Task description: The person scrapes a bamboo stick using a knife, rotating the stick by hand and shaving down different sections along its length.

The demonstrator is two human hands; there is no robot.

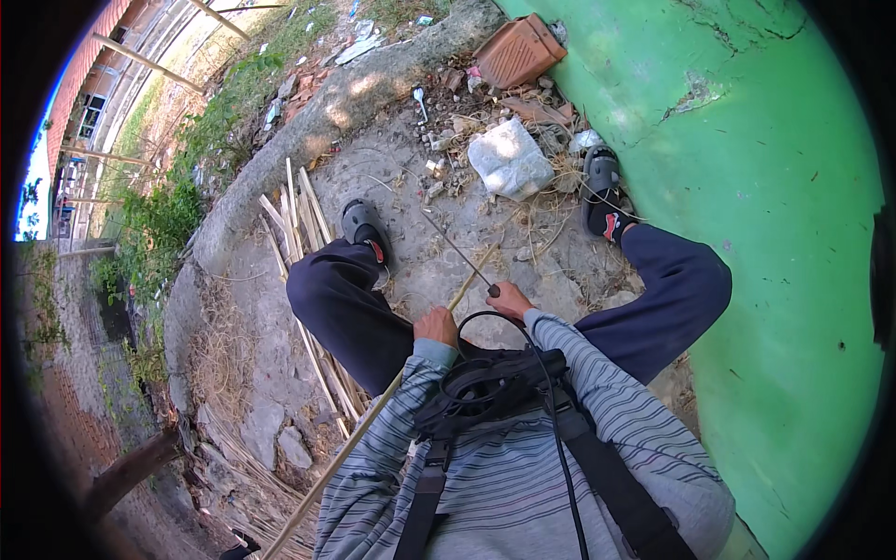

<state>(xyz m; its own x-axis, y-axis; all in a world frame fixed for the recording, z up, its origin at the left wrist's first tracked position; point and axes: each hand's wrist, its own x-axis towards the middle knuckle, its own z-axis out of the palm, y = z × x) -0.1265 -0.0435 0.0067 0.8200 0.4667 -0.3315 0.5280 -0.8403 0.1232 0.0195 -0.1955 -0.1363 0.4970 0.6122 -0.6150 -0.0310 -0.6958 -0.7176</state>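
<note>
My left hand (436, 326) is closed around a long pale strip, apparently split bamboo (329, 474). The strip slants from the ground between my feet, past my left forearm, to the lower edge. Just right of it, my right hand (511, 301) grips the dark handle of a thin-bladed knife (455, 249). Its blade points up and left and crosses the strip near its far end; whether they touch, I cannot tell. Beside and beneath my left leg lies a bundle of similar pale strips (301, 217).
A green wall (784, 252) rises close on my right. Ahead are a white wrapped block (510, 159), an orange clay block (520, 51), rubble and a white plastic spoon (420, 103). A raised concrete edge (327, 117) curves around the left. Thin shavings litter the ground.
</note>
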